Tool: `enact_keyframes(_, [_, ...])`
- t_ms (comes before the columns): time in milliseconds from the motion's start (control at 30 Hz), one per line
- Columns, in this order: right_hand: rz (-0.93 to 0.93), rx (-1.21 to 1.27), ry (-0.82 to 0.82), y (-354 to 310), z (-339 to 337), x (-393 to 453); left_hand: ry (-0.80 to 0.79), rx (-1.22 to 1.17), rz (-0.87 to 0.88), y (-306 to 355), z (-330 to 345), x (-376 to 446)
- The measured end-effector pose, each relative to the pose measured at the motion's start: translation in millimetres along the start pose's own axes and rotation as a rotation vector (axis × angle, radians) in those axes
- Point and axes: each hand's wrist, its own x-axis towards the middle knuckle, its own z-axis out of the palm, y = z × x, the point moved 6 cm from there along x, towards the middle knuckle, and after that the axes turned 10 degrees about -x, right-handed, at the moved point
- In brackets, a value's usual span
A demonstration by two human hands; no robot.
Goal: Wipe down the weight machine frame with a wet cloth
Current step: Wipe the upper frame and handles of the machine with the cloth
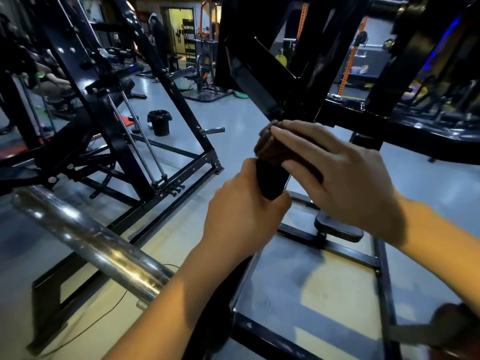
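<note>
The dark brown folded cloth (272, 149) is pressed against a slanted black steel bar of the weight machine frame (298, 81) by the right hand (335, 175), whose fingers lie fairly straight over the fabric, flat rather than curled. Just below it, the same bar is gripped by the left hand (244, 211), with the fingers wrapped round the black tube and the thumb closed toward them.

For the stroke to be done well, the cloth should be kept flat under the palm and drawn along the whole length of the bar, with the lower grip used only to steady the body. The far side of the tube would likely be missed unless the cloth is wrapped round it.

Whether the cloth is wet cannot be told. The back face of the bar is hidden, and the fingertips of the left hand are out of sight behind it. The upper frame is cut off by the top edge, and its dark surfaces are too dim for dust or smears to be made out. A chromed steel bar (88, 245) lies blurred at lower left.
</note>
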Motion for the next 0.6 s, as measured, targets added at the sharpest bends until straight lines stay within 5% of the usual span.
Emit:
enact_keyframes(233, [0.229, -0.054, 0.003, 47, 2, 40, -0.057, -0.016, -0.008, 0, 1, 0])
enact_keyframes(433, [0.064, -0.015, -0.081, -15, 5, 1, -0.111, -0.084, 0.026, -2, 1, 2])
enact_keyframes(600, [0.305, -0.133, -0.033, 45, 4, 37, -0.148, -0.112, 0.062, 0, -1, 0])
